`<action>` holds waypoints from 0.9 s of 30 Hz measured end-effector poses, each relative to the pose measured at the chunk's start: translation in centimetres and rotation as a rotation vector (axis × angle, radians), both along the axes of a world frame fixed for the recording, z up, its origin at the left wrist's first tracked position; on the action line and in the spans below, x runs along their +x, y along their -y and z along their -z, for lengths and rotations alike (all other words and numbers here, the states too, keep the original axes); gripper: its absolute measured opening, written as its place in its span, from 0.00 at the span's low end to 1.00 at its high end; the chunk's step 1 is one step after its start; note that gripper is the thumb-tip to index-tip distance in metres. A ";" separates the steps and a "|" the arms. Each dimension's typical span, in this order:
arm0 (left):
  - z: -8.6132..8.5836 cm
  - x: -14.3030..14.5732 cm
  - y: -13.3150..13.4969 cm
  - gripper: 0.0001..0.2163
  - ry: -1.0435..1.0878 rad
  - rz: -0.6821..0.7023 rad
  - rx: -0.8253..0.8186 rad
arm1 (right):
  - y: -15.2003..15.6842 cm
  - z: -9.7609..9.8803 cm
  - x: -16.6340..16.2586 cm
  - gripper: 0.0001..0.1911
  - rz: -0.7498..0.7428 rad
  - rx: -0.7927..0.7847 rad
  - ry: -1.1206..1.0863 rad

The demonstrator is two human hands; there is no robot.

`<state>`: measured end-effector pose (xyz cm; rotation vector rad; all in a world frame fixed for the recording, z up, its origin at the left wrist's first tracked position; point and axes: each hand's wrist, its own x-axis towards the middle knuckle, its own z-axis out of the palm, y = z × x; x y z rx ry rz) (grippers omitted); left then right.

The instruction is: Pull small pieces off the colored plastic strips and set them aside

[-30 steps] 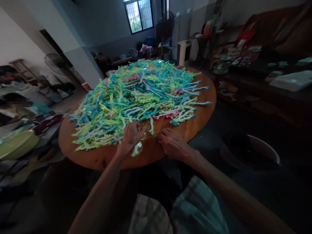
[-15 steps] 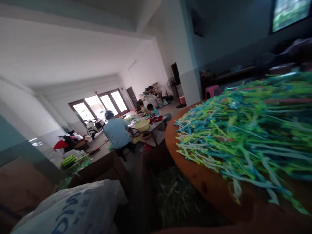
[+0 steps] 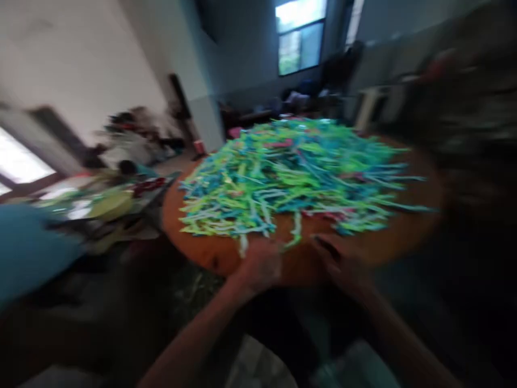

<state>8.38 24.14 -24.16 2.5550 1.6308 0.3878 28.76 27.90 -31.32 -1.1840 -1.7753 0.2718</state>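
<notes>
The picture is blurred by head motion. A big heap of green, blue, white and pink strips (image 3: 294, 172) covers a round wooden table (image 3: 388, 242). My left hand (image 3: 260, 264) rests at the table's near edge, touching a pale strip at the heap's front; whether it grips that strip is too blurred to tell. My right hand (image 3: 343, 258) lies beside it on the wood near the front strips, and its fingers cannot be made out.
A yellow-green basin (image 3: 109, 205) and clutter sit on a low table to the left. Someone in a blue top (image 3: 24, 248) is at the far left. A window (image 3: 301, 35) and dark furniture stand behind the table.
The head swung far left, showing the room and people at another table, then back to the round table. Both hands are again at the heap's near edge, much as one second ago.
</notes>
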 end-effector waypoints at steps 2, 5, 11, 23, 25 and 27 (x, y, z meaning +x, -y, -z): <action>1.0 2.4 -0.8 0.10 -0.014 0.114 0.004 | 2.2 0.2 3.9 0.13 0.064 -0.053 -0.039; 1.3 3.7 -2.0 0.13 -0.161 0.190 0.152 | 3.1 -0.5 5.5 0.12 0.054 -0.087 -0.162; 2.0 4.8 -2.4 0.09 -0.232 0.057 0.187 | 3.2 -0.8 5.2 0.12 0.026 -0.108 -0.162; 0.9 0.8 -1.4 0.28 0.071 0.480 0.042 | 3.1 -1.1 4.5 0.10 0.006 -0.136 -0.138; 0.9 -0.2 -1.3 0.31 -0.047 0.585 0.029 | 3.7 -1.1 4.7 0.10 -0.004 -0.163 -0.177; 1.0 -0.5 -1.2 0.28 -0.118 0.649 0.035 | 4.3 -1.1 4.9 0.10 -0.015 -0.205 -0.224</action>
